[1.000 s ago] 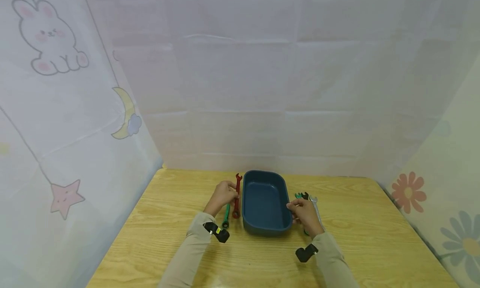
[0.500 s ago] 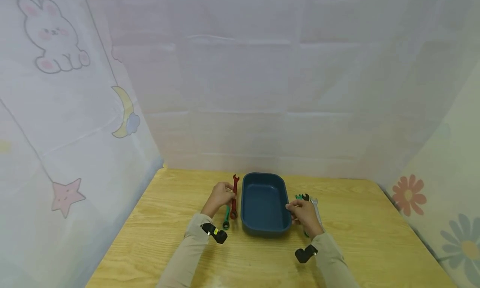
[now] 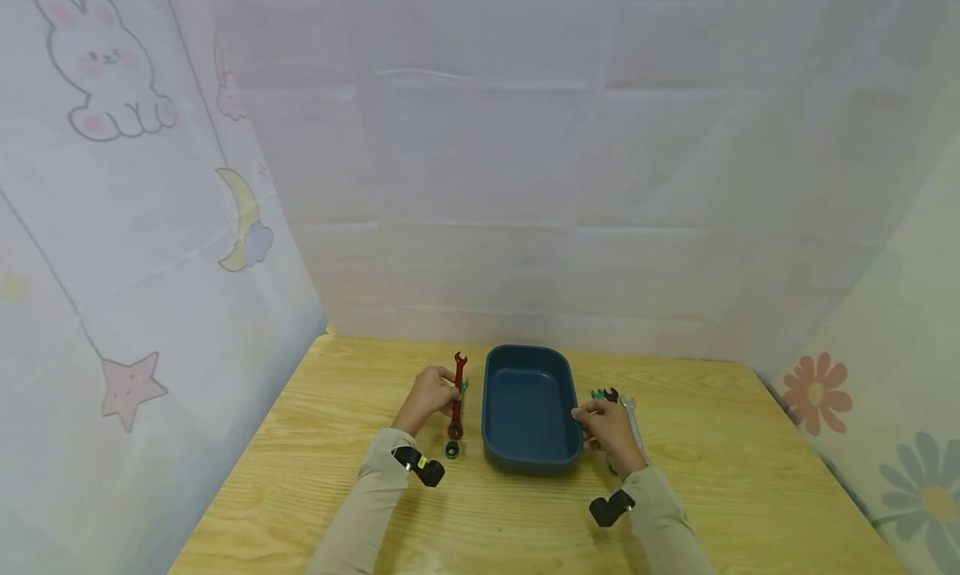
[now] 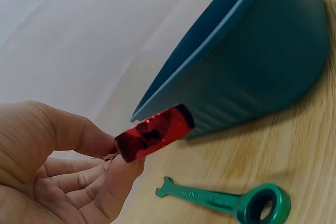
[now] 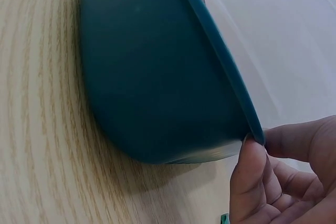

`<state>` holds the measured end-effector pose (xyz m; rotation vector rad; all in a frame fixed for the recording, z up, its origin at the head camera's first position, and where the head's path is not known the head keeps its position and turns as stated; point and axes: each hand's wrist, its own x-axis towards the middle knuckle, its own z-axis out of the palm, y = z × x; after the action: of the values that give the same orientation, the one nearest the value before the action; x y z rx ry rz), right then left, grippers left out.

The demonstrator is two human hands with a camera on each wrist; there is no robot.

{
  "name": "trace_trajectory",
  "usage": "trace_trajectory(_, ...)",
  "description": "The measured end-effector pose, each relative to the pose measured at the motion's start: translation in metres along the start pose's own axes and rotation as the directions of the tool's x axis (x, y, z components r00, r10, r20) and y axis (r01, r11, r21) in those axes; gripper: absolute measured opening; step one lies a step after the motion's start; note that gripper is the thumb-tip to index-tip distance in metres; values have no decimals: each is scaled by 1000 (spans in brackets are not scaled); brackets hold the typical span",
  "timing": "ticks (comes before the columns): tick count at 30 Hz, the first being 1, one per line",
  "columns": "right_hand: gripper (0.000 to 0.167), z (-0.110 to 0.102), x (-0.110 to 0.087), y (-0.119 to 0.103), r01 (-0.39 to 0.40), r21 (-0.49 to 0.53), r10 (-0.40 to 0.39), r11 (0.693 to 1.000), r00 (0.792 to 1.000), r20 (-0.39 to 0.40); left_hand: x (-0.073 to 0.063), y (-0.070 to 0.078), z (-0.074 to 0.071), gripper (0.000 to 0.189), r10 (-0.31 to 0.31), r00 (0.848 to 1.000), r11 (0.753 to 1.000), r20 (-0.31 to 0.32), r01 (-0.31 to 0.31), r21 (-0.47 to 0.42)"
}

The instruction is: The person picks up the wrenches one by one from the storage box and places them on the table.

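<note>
My left hand (image 3: 433, 392) pinches a red combination wrench (image 3: 457, 400) between thumb and fingers, above the table. In the left wrist view the wrench's ring end (image 4: 155, 132) points toward the camera. Beneath it a green ratchet wrench (image 4: 210, 198) lies on the wood, mostly covered by the red one in the head view. To the right stands a dark blue basin (image 3: 531, 457), whose inside shows bare. Its right rim is pinched between the thumb and fingers of my right hand (image 3: 609, 432), as the right wrist view (image 5: 283, 171) also shows.
Several wrenches lie right of the basin, partly behind my right hand: a silver wrench (image 3: 632, 417), a black wrench (image 3: 611, 394) and a green one (image 3: 597, 394). The wooden table (image 3: 750, 475) meets a pale wall cloth (image 3: 480, 267) at the back.
My left hand has moved left with the red wrench, away from the basin and over the green wrench. My right hand keeps its hold on the rim.
</note>
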<state>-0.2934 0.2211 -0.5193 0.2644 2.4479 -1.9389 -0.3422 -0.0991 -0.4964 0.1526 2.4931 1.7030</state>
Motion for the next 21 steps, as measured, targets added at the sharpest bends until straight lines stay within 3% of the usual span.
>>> trace_trajectory(21,16,0,0,2,17,-8,-17,1000,1000,-4,1,-22,-8,24,-49,999,998,-20,49,43)
